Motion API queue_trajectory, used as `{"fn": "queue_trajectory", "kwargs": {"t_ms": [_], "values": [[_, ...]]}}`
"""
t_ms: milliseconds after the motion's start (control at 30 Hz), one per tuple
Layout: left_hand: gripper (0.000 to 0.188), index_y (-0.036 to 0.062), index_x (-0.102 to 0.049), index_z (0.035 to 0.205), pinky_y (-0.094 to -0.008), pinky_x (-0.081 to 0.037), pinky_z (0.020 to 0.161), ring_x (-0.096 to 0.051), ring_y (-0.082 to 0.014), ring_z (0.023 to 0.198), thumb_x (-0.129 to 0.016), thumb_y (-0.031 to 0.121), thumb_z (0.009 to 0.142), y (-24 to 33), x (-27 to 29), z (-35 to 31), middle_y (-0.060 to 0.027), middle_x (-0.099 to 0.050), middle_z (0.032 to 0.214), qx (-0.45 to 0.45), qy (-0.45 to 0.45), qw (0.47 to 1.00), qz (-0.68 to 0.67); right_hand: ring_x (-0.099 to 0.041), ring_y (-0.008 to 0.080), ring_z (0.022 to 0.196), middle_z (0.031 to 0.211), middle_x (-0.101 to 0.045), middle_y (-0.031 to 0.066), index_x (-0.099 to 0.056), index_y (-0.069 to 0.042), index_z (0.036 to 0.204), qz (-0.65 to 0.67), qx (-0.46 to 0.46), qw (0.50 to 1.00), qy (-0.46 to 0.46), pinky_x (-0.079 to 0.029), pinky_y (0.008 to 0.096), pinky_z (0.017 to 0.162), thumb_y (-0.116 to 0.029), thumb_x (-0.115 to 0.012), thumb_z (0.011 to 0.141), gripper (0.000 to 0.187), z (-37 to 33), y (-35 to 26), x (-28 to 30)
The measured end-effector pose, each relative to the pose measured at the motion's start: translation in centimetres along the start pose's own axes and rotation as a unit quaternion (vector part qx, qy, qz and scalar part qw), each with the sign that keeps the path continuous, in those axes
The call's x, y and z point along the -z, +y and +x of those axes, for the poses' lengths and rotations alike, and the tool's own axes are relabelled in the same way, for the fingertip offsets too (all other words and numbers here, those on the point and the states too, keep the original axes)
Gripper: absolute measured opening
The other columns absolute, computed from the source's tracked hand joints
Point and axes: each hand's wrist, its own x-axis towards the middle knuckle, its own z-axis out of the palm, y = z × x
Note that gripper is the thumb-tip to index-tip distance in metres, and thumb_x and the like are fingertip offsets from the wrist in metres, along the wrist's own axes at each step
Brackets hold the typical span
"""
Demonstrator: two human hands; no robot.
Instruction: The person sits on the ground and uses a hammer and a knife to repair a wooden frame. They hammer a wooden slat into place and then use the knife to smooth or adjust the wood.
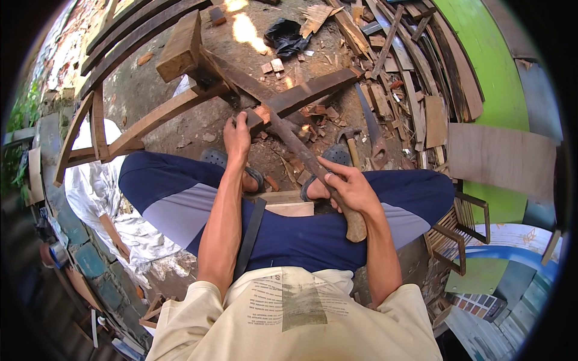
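My left hand (236, 137) grips the near end of a dark wooden beam (316, 91), which slants away to the far right. My right hand (352, 191) is closed around a machete with a long rusty-brown blade (295, 141) and a curved wooden handle (356, 227). The blade points up and left, its far end lying over or against the beam beside a freshly cut orange patch (262, 113). Whether the edge touches the wood I cannot tell. Another dark timber (238, 75) runs behind the beam.
A hammer (350, 146) and a handsaw (374, 129) lie right of my feet. Wood planks (415, 66) are piled at the far right. At the left stands a wooden frame (162, 120) beside white sheeting (99, 201). A black plastic bag (286, 37) and wood scraps litter the ground.
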Motion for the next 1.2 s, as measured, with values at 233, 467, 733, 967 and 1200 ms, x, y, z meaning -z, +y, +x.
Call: {"fn": "queue_trajectory", "kwargs": {"t_ms": [233,467,733,967,1200], "values": [[0.084,-0.0184,-0.045,0.140,-0.0404,-0.043,0.106,-0.059,-0.0409,0.123,-0.057,0.051,0.093,1.3,-0.2,-0.8,-0.0360,-0.060,0.130,-0.024,0.027,0.999,0.041,-0.056,0.0114,0.052,0.073,-0.063,0.0054,-0.048,-0.011,0.152,0.066,-0.015,0.997,-0.036,-0.048,0.0278,0.045,-0.012,-0.048,0.102,0.050,2.1,-0.3,-0.8],[0.082,-0.0190,-0.046,0.138,-0.0375,-0.051,0.088,-0.068,-0.0318,0.102,-0.059,0.048,0.093,1.6,-0.6,0.4,-0.0325,-0.064,0.121,-0.043,0.003,0.999,-0.020,-0.059,0.0131,0.052,0.068,-0.063,0.0085,-0.051,-0.011,0.150,-0.036,0.132,0.990,0.040,-0.049,0.0308,0.049,-0.016,-0.055,0.100,0.050,3.2,0.7,-1.5],[0.085,-0.0141,-0.050,0.136,-0.0397,-0.052,0.088,-0.068,-0.0316,0.103,-0.067,0.050,0.084,3.2,-0.7,-1.3,-0.0311,-0.064,0.121,-0.001,0.056,0.997,0.049,-0.065,0.0184,0.077,0.106,-0.073,0.0191,-0.057,-0.011,0.145,-0.182,0.153,0.961,0.140,-0.052,0.0322,0.077,-0.019,-0.066,0.094,0.052,1.4,-1.6,-1.0],[0.083,-0.0060,-0.062,0.126,-0.0415,-0.053,0.087,-0.070,-0.0345,0.101,-0.074,0.056,0.072,2.6,1.0,0.6,-0.0256,-0.070,0.115,0.046,-0.014,0.976,0.211,-0.072,0.0257,0.087,0.107,-0.073,0.0224,-0.057,-0.009,0.143,-0.205,0.169,0.947,0.180,-0.054,0.0354,0.082,-0.020,-0.067,0.094,0.052,3.2,-0.2,-0.4],[0.095,-0.0077,-0.066,0.126,-0.0420,-0.052,0.094,-0.068,-0.0366,0.114,-0.074,0.067,0.068,3.0,-0.5,-0.3,-0.0274,-0.070,0.120,-0.025,-0.108,0.858,0.502,-0.073,0.0305,0.098,0.113,-0.071,0.0272,-0.057,-0.007,0.143,-0.145,0.116,0.963,0.193,-0.053,0.0360,0.088,-0.022,-0.067,0.092,0.054,4.5,1.8,-0.1]]}}
